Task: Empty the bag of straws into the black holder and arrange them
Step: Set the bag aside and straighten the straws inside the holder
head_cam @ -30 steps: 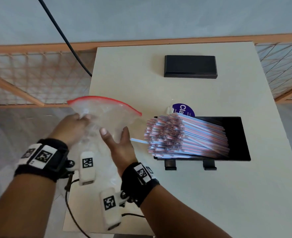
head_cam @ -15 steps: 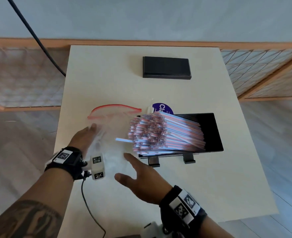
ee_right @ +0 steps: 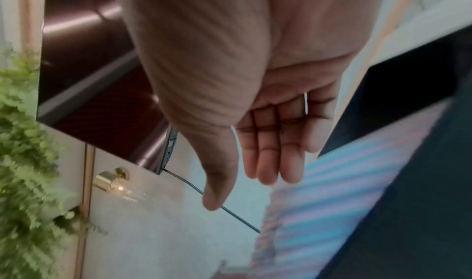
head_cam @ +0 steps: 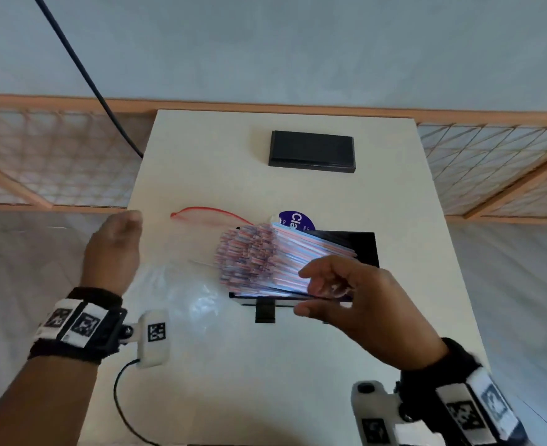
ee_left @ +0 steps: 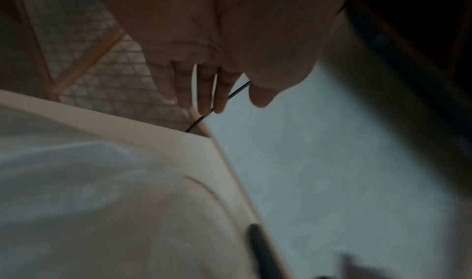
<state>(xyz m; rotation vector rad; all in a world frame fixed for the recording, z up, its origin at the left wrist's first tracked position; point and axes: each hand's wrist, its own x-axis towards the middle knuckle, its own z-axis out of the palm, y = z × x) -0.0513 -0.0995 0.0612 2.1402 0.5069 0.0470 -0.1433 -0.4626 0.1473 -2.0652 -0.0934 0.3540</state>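
Note:
A thick bundle of pink, blue and white straws [head_cam: 265,262] lies slanted in the black holder [head_cam: 367,249], its ends sticking out past the holder's left side. One straw [head_cam: 201,263] juts out further left. The clear bag [head_cam: 182,284] with a red zip edge lies flat on the table, left of the holder. My left hand [head_cam: 127,226] hovers at the table's left edge, fingers straight and holding nothing [ee_left: 224,101]. My right hand [head_cam: 307,291] is at the near side of the straws [ee_right: 344,182], fingers extended and relaxed [ee_right: 242,186], gripping nothing.
A flat black box [head_cam: 310,151] lies at the back of the cream table [head_cam: 233,381]. A purple round label [head_cam: 294,220] peeks out behind the straws. A black cable [head_cam: 88,75] hangs at the back left. Wooden lattice screens [head_cam: 56,162] flank the table.
Both hands have let go of the bag, which now lies on the table. My right hand moved right to the straws' near side; my left hand drew away to the left.

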